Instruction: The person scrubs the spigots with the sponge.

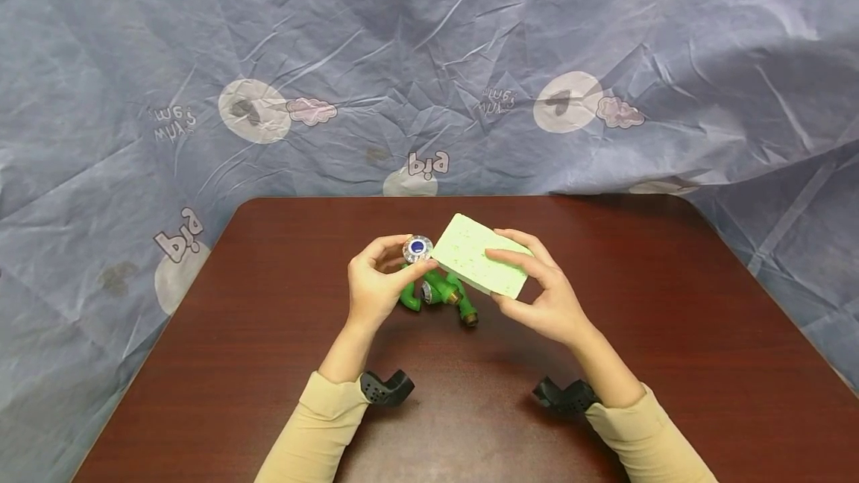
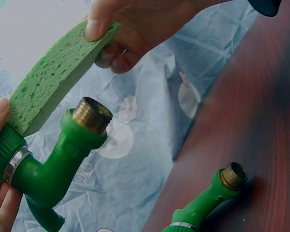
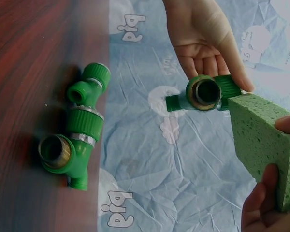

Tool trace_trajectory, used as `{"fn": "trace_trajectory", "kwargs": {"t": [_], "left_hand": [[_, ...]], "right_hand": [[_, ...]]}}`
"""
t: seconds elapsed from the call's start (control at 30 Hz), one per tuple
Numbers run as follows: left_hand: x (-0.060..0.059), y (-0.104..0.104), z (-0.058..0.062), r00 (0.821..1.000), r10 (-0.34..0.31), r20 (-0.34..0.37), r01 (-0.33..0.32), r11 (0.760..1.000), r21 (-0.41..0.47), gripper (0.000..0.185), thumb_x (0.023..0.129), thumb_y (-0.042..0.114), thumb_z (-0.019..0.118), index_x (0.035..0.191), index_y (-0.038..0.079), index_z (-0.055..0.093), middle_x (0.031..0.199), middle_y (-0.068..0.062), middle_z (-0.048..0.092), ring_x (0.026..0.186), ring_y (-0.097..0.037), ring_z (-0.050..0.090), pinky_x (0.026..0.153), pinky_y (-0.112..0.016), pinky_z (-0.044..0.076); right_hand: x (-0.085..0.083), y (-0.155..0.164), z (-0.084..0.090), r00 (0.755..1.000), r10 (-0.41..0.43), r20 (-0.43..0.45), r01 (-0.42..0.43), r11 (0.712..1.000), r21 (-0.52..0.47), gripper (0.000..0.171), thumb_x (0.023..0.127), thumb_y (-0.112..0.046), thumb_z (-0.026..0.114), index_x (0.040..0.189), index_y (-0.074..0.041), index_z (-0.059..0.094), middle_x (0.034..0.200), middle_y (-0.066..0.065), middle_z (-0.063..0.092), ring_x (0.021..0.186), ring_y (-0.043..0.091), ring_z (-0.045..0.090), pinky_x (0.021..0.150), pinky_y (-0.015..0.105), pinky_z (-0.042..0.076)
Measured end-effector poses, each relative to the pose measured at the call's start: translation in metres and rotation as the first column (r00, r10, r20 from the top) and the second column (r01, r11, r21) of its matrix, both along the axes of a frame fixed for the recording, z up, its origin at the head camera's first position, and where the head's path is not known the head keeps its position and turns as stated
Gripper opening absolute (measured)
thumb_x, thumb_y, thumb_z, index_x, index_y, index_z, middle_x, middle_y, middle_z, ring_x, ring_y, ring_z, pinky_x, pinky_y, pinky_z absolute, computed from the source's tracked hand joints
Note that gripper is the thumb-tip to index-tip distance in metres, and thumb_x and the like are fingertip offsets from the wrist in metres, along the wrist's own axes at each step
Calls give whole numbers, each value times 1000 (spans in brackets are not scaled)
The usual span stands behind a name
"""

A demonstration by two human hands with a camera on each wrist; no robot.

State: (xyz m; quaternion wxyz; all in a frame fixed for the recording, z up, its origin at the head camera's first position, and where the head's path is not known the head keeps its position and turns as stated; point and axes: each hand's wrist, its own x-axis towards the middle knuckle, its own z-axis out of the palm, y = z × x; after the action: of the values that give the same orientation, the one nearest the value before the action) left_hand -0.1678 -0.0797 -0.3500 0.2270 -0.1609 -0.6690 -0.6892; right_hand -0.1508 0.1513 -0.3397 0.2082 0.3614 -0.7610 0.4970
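My left hand (image 1: 376, 285) grips a green plastic tap (image 2: 46, 176) by its ribbed knob, lifted above the table. A round clear cap with a blue centre (image 1: 417, 247) on the knob faces the head camera, while a threaded brass inlet (image 2: 93, 115) points out of the body in the left wrist view. In my right hand (image 1: 553, 304) a light green porous sponge (image 1: 476, 256) is pinched between thumb and fingers. One end of the sponge (image 3: 258, 133) meets the knob beside the left thumb.
Two more green taps lie on the brown table below the hands, a nearer one (image 3: 79, 145) and another (image 3: 87, 87) close to it. A blue-grey printed cloth (image 1: 429, 80) hangs behind the table's far edge. Black wrist mounts (image 1: 388, 387) sit on both forearms.
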Motion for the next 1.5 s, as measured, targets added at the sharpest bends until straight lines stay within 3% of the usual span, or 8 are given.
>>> {"fn": "trace_trajectory", "kwargs": {"t": [0.23,0.37,0.63,0.93,1.03,1.23,1.4,1.5], "left_hand": [[-3,-4,1,991,-92,-95,92,996,-2,47,60,-19,78,105,-17,62,101,-30,63,85,-13,65,75,-43,55],[-4,-6,1,989,-75,-127,70,997,-41,47,61,-18,78,106,-16,63,102,-28,62,84,-15,65,75,-39,56],[-1,-3,1,994,-39,-102,35,999,-42,41,65,-13,79,102,-12,63,96,-25,66,83,-32,64,76,-54,51],[2,5,-2,991,-82,-102,72,993,-94,41,65,-11,80,103,-10,66,96,-22,68,80,-33,65,71,-33,55],[3,8,-4,991,-94,-99,84,991,-101,40,65,-12,79,103,-9,66,95,-21,68,79,-33,66,71,-31,55],[4,12,-4,986,-121,-114,108,987,-117,40,63,-12,80,100,-10,66,93,-22,68,80,-34,65,74,-43,55],[4,12,-3,986,-113,-122,99,988,-116,40,63,-12,80,101,-11,65,95,-23,67,79,-31,66,74,-42,55],[4,10,-1,989,-98,-111,88,992,-91,41,62,-13,80,100,-12,65,96,-23,67,79,-30,66,73,-45,55]], "right_hand": [[3,-3,3,1000,-9,6,9,1000,-16,47,63,18,67,109,8,61,128,31,44,118,30,44,78,18,43],[2,-3,3,1000,-10,8,10,1000,-22,48,63,19,67,109,7,61,128,31,44,119,29,43,77,17,43],[1,-2,3,1000,18,-26,-21,994,-104,51,62,20,66,111,10,60,127,33,42,114,22,47,74,17,44],[0,-6,-4,998,56,-31,-59,994,-97,55,61,20,68,113,7,60,128,34,41,114,21,46,73,17,44],[-5,-4,-14,999,27,-43,-31,997,-77,56,61,17,71,115,2,62,130,27,43,116,22,46,76,18,44],[-15,1,-28,996,-72,-53,68,996,-65,54,65,8,73,117,-4,63,135,15,45,118,27,46,80,20,44],[-16,3,-23,982,-184,-54,178,979,-103,53,65,14,70,116,2,63,134,21,44,119,26,45,79,16,43],[-9,1,-11,979,-197,-47,187,970,-156,51,64,19,67,114,8,61,132,28,42,118,23,45,76,14,42]]}}
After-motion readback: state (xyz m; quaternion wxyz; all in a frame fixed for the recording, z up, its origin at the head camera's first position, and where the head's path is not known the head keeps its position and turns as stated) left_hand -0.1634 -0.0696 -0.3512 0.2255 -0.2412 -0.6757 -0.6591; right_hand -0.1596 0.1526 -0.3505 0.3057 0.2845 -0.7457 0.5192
